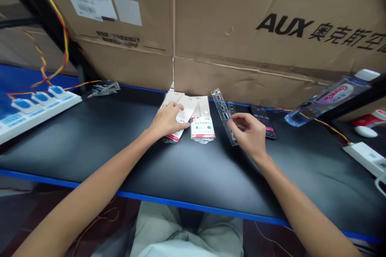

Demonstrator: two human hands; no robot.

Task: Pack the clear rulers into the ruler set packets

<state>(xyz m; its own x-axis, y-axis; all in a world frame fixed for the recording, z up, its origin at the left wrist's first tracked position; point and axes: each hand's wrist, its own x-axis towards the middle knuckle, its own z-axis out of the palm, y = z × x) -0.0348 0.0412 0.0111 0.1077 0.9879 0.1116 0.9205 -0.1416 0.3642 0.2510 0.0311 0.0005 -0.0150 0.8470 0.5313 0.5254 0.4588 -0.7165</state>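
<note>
Closest in view are the person's knees in pale trousers (183, 229), below the blue-trimmed edge of a black desk (169, 176). The left hand (169, 119) lies palm down on a white paper-backed packet (173, 104), its fingers flat and close together, pressing the packet to the desk. Just beside it lies a second packet (202, 122) with a red-and-white label and a large "4", its lower end wrapped in clear plastic. The right hand (247, 130) has its fingers curled and slightly apart, pinching the side of a clear plastic stencil ruler (222, 114) that stands tilted across the desk. Just behind that hand lies a phone (264, 120) with its screen lit. Farther right are a clear water bottle (328, 98) on its side, a white mouse (364, 131) and a white power strip (364, 156). Far left, a power strip with blue switches (39, 106) has yellow-and-red wires (62, 28) running from it. Large cardboard boxes (241, 16) stand along the back.
</note>
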